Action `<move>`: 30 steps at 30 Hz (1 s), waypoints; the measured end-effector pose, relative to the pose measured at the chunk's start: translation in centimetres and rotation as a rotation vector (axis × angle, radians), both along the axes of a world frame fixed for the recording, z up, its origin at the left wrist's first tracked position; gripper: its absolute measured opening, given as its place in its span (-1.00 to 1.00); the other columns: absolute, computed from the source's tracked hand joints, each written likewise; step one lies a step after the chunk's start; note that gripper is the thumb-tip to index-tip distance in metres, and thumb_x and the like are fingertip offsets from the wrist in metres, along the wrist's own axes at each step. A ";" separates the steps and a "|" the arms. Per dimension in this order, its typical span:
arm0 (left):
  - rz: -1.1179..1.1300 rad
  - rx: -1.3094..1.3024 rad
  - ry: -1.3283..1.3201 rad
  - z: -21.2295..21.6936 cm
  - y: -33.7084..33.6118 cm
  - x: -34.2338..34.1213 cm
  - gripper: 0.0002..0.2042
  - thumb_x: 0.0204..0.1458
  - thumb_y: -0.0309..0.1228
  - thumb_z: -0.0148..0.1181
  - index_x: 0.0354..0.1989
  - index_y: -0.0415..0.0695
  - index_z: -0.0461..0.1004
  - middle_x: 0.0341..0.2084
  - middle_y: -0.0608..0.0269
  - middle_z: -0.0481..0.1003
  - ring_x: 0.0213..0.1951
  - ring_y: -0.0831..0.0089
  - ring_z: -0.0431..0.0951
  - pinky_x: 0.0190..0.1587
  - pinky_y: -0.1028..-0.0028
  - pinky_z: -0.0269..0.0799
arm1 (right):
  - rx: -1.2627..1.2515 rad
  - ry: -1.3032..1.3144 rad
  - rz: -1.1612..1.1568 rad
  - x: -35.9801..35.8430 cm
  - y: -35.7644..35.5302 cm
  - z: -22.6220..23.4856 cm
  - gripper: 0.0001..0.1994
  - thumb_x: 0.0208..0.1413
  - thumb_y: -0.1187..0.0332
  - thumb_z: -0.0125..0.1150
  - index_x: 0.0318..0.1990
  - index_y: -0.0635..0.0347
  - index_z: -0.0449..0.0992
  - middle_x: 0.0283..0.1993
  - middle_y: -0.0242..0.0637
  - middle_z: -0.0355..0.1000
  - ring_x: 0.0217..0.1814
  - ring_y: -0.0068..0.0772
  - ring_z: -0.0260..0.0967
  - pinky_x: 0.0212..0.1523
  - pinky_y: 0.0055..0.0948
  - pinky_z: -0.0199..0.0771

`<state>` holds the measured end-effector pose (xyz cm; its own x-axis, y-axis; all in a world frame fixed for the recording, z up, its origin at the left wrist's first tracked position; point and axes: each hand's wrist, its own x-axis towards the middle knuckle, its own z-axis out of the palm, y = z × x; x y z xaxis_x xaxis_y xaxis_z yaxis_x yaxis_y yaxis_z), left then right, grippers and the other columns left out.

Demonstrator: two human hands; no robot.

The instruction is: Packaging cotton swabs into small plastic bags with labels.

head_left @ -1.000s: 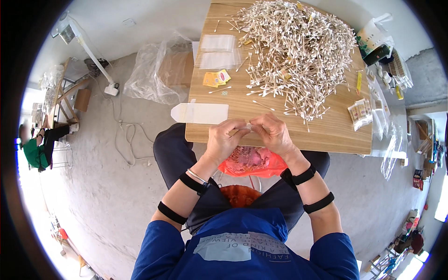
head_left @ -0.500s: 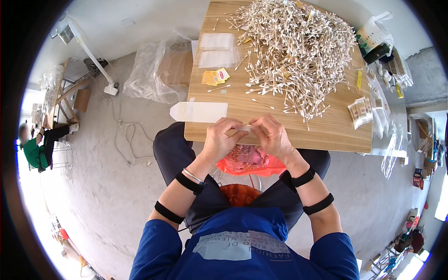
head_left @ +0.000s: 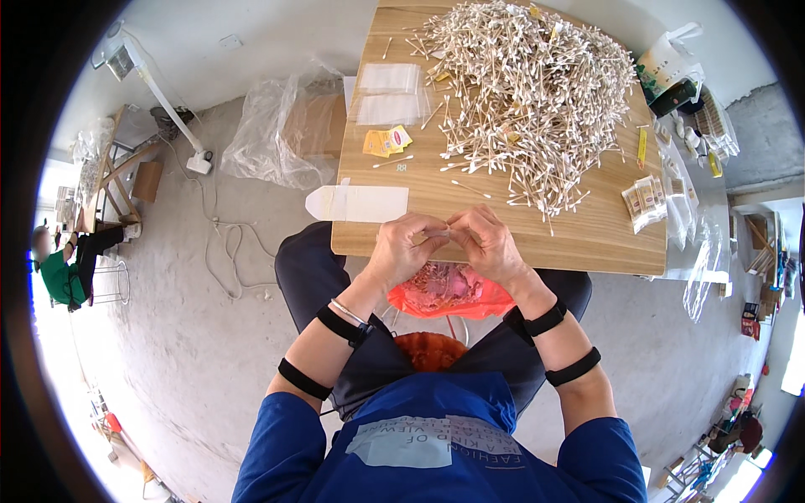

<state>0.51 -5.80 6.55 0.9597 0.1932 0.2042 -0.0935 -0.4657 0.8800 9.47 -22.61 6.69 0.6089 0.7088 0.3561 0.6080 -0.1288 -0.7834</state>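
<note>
Head view, looking down on one seated person at one wooden table (head_left: 587, 239), whose far half bears a single large heap of cotton swabs (head_left: 532, 88), far too many to count, with loose swabs strewn along the heap's near edge. Left of the table, on the concrete floor, lies one large crumpled clear plastic bag (head_left: 281, 134) around a brown box. Below the table's near edge, in the person's lap, sits one orange plastic bag (head_left: 449, 293), open at the top and holding pale swab-like pieces. At the table's left near corner, one long white sheet (head_left: 356, 203) overhangs the edge. Two flat clear sleeves (head_left: 390, 92) lie one behind the other at the far left of the tabletop; just in front of them sits one small cluster of yellow labels (head_left: 386, 140). Near the right edge lies one small stack of filled swab packets (head_left: 646, 201). The left hand (head_left: 402, 251) and right hand (head_left: 486, 243) meet at the table's near edge, directly above the orange bag, fingertips pinched narrowly together on a small bundle of swabs (head_left: 443, 238), mostly hidden by the fingers; their number cannot be told. Each forearm carries two black bands
</note>
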 end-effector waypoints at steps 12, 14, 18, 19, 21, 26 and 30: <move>0.062 -0.163 0.056 -0.7 -0.7 0.3 -0.93 -0.01 -0.54 0.27 -0.36 -0.25 0.56 -0.37 0.10 0.61 -0.36 0.31 0.65 -0.29 0.44 0.51 | 0.025 0.197 -0.120 -0.3 0.7 -0.8 -0.95 0.02 0.48 0.30 -0.38 0.23 0.55 -0.33 -0.20 0.49 -0.18 -0.17 0.38 -0.14 -0.32 0.39; 0.099 -0.158 0.061 -0.7 -0.8 0.0 -0.93 -0.01 -0.55 0.26 -0.35 -0.27 0.53 -0.35 0.05 0.61 -0.32 0.30 0.65 -0.27 0.44 0.51 | 0.032 0.217 -0.121 -0.4 0.8 -0.8 -0.96 0.02 0.50 0.28 -0.39 0.24 0.53 -0.33 -0.20 0.49 -0.19 -0.16 0.38 -0.14 -0.32 0.38; 0.062 -0.220 0.125 -0.7 -0.5 0.0 -0.91 0.03 -0.53 0.24 -0.32 -0.28 0.50 -0.32 0.05 0.61 -0.29 0.38 0.63 -0.23 0.47 0.49 | 0.019 0.252 -0.117 -0.5 0.8 -0.8 -0.95 0.04 0.50 0.24 -0.40 0.26 0.49 -0.35 -0.21 0.47 -0.20 -0.15 0.37 -0.16 -0.30 0.37; 0.027 -0.298 0.234 -0.9 -0.3 0.0 -0.89 0.06 -0.52 0.20 -0.28 -0.29 0.49 -0.27 0.08 0.60 -0.23 0.42 0.60 -0.16 0.48 0.46 | 0.019 0.254 -0.116 -0.4 0.8 -0.8 -0.95 0.04 0.50 0.24 -0.40 0.26 0.49 -0.35 -0.21 0.47 -0.20 -0.15 0.37 -0.16 -0.30 0.37; -0.009 -0.377 0.343 -1.3 -0.2 0.3 -0.87 0.10 -0.51 0.16 -0.23 -0.30 0.49 -0.23 0.10 0.59 -0.17 0.47 0.56 -0.10 0.49 0.44 | 0.017 0.330 -0.103 -0.3 0.7 -1.0 -0.94 0.06 0.49 0.21 -0.37 0.27 0.46 -0.34 -0.21 0.45 -0.20 -0.16 0.37 -0.17 -0.30 0.37; -0.046 -0.800 0.273 -2.4 0.0 0.4 -0.81 0.20 -0.48 -0.02 -0.12 -0.32 0.45 -0.10 0.17 0.52 -0.06 0.51 0.44 0.08 0.50 0.30 | 0.031 0.430 -0.106 0.1 1.3 -1.3 -0.91 0.11 0.46 0.18 -0.35 0.27 0.43 -0.35 -0.22 0.41 -0.23 -0.19 0.37 -0.19 -0.31 0.36; -0.027 -0.809 0.293 -3.6 0.1 0.7 -0.79 0.21 -0.46 -0.05 -0.12 -0.32 0.45 -0.11 0.15 0.53 -0.06 0.50 0.44 0.08 0.51 0.30 | 0.030 0.532 -0.130 0.1 1.5 -1.5 -0.89 0.13 0.45 0.18 -0.36 0.27 0.39 -0.36 -0.22 0.38 -0.24 -0.19 0.36 -0.21 -0.32 0.35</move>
<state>1.20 -5.67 2.93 0.9586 0.1488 -0.2426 0.1869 0.3139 0.9309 9.56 -21.14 5.19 0.7922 0.6102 -0.0056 0.1077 -0.1489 -0.9830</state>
